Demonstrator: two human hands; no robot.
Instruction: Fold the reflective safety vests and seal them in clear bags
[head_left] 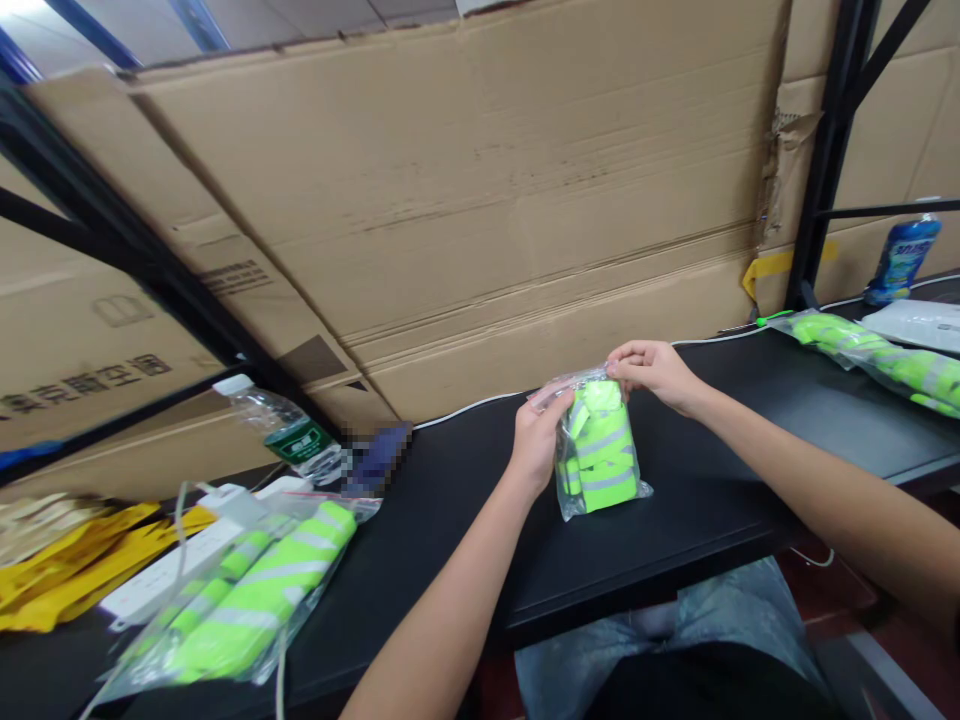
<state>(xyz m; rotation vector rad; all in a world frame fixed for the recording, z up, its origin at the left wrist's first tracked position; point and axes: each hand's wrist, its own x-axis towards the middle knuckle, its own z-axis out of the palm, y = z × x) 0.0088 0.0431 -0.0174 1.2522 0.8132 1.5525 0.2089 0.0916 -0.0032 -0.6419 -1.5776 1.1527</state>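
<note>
A small clear plastic bag with a folded neon-green item with grey reflective stripes stands upright on the black table. My left hand pinches the bag's top left edge. My right hand pinches the top right edge, fingers closed on the plastic.
A longer bagged neon-green striped item lies at the left over a white power strip. Yellow straps and a water bottle lie further left. More bagged green items and a blue bottle sit at the right. Cardboard stands behind.
</note>
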